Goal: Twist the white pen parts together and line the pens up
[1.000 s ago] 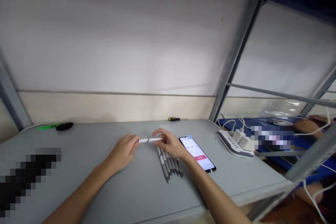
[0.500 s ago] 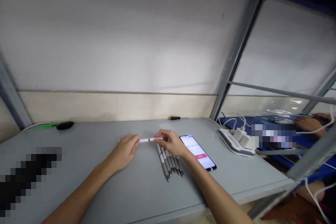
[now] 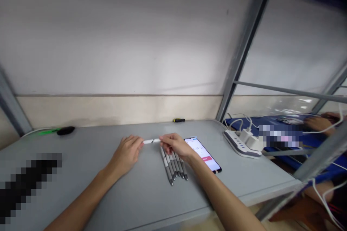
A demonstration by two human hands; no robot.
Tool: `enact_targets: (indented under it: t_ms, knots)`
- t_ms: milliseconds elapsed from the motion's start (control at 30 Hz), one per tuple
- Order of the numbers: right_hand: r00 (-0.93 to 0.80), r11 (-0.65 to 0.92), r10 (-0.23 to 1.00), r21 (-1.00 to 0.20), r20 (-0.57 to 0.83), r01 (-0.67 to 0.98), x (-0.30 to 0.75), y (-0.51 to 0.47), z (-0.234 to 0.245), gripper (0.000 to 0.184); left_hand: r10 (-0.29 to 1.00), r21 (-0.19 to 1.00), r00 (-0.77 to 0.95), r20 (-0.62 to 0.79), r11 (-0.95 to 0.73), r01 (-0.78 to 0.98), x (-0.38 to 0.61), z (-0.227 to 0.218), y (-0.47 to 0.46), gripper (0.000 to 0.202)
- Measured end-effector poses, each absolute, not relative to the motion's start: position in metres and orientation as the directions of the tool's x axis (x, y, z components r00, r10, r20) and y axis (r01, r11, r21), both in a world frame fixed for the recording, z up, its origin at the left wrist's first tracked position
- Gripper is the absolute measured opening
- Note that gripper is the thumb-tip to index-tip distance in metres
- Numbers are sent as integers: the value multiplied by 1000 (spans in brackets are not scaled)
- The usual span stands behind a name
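A white pen [image 3: 149, 141] with a dark band lies level between my two hands, just above the grey desk [image 3: 116, 195]. My left hand [image 3: 129, 151] is closed around its left part, which the fingers hide. With thumb and fingertips, my right hand [image 3: 175, 143] pinches the pen's right end. Below the right hand, several white-and-grey pens [image 3: 169, 168] lie side by side, tips toward me, their far ends partly covered by that hand. A phone [image 3: 207, 157] with a lit timer screen rests beside the right wrist.
A white power strip [image 3: 241, 144] with plugged-in chargers sits at the desk's right. At the back edge lie a yellow-and-black screwdriver [image 3: 179, 120] and a black object [image 3: 65, 130] by a green strip. Metal posts [image 3: 245, 48] frame the desk. Another person's hand [image 3: 317, 124] shows far right.
The pen's right end has tilted slightly upward, and the right hand has shifted a little along it. Both hands keep hold. The whole view has moved slightly.
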State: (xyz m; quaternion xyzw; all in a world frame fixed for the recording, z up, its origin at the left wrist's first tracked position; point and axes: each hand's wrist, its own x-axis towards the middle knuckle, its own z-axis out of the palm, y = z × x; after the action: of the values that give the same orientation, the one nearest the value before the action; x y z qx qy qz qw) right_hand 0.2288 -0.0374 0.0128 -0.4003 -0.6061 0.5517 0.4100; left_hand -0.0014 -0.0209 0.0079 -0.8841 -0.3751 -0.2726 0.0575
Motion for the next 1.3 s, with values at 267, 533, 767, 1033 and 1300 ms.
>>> enact_targets:
  t_ms: [267, 533, 767, 1033, 1300]
  knots:
    - [-207, -116, 978, -732, 35, -672, 232, -26, 12, 25, 702, 305, 519, 487, -694, 652, -7, 10, -19, 38]
    - [-166, -23, 977, -706, 135, -708, 237, -25, 13, 27, 863, 73, 294, 410, -352, 933, -14, 2, -8, 23]
    - [-159, 28, 969, -727, 187, -686, 234, -27, 14, 26, 953, 42, 170, 250, -186, 982, -24, -3, -5, 28]
    - [-124, 78, 975, -804, 185, -589, 231, -30, 16, 27, 966, 102, 149, 213, -173, 980, -23, -7, -3, 38]
    - [-47, 136, 979, -816, 196, -562, 230, -30, 17, 26, 978, 116, 120, 169, -141, 983, -25, -7, -3, 41]
